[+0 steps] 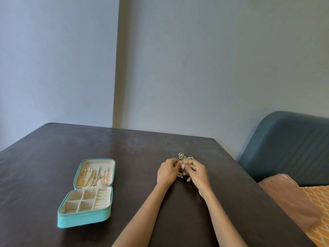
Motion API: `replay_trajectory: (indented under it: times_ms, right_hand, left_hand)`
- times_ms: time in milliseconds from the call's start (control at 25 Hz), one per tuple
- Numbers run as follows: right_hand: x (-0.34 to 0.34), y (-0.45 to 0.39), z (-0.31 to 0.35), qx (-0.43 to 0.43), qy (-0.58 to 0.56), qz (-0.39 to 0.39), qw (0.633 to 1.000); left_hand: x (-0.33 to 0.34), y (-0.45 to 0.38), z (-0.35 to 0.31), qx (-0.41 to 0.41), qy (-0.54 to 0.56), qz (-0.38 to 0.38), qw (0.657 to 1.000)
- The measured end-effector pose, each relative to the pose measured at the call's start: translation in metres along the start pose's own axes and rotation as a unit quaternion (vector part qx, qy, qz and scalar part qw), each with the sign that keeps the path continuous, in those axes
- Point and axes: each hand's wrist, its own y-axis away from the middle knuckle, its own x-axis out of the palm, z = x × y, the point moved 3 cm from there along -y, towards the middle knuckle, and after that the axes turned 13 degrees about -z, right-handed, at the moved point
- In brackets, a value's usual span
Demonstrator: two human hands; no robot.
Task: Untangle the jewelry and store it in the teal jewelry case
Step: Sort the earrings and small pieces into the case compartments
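Hands: we see our left hand point(168, 171) and our right hand point(196, 172) close together over the dark table point(142, 157), fingers curled inward toward each other.
Left hand: its fingertips pinch a small pink-gold piece point(182, 166) at the near edge of the jewelry tangle point(184, 158).
Right hand: its fingers curl round the same piece from the other side, pinching it too.
Tangle: we find the clump of gold and pale pieces lying on the table just beyond and between our fingertips; which strands are knotted we cannot tell.
Case: the teal jewelry case point(85, 216) lies open and flat on the table, well to the left of our hands.
Lid half: gold and rose-coloured chains point(93, 177) hang in a row against its cream lining.
Base half: we see cream square compartments and a column of ring rolls.
Surroundings: a dark blue seat back point(288, 145) and orange patterned cloth point(318, 211) sit to the right of the table.
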Motion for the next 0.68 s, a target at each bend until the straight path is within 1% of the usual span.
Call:
replay_trajectory:
  times_ms: [40, 120, 200, 280, 320, 400, 440, 480, 640, 680]
  right_hand:
    - [0.000, 0.000, -0.001, 0.000, -0.005, 0.001, 1.000]
    - [-0.001, -0.001, -0.003, 0.001, -0.017, -0.006, 1.000]
    - [-0.004, -0.001, -0.005, 0.001, -0.029, -0.032, 0.999]
    - [-0.005, 0.002, -0.006, -0.014, -0.020, -0.033, 0.999]
    - [-0.003, 0.004, -0.006, -0.034, 0.015, -0.012, 0.999]
    - [0.004, 0.009, -0.006, -0.091, 0.147, 0.045, 0.984]
    - [0.006, 0.009, -0.007, -0.114, 0.202, 0.057, 0.971]
    - [0.006, 0.008, -0.008, -0.124, 0.227, 0.054, 0.964]
    - [0.004, -0.003, -0.011, -0.118, 0.223, 0.005, 0.968]
    - [0.005, -0.007, -0.011, -0.110, 0.204, -0.002, 0.973]
  left_hand:
    - [0.000, -0.001, 0.001, -0.001, 0.020, -0.004, 1.000]
    - [-0.004, -0.003, 0.005, -0.009, 0.094, -0.025, 0.995]
    - [-0.012, -0.003, 0.008, -0.029, 0.189, -0.049, 0.980]
    - [-0.018, -0.002, 0.009, -0.044, 0.238, -0.058, 0.969]
    - [-0.019, -0.003, 0.010, -0.045, 0.246, -0.055, 0.967]
    - [-0.020, -0.001, 0.008, -0.041, 0.248, -0.050, 0.967]
    - [-0.020, 0.000, 0.008, -0.043, 0.250, -0.050, 0.966]
    - [-0.020, 0.002, 0.007, -0.048, 0.257, -0.051, 0.964]
    - [-0.023, 0.004, 0.005, -0.058, 0.271, -0.046, 0.960]
    - [-0.023, 0.004, 0.004, -0.058, 0.277, -0.043, 0.958]
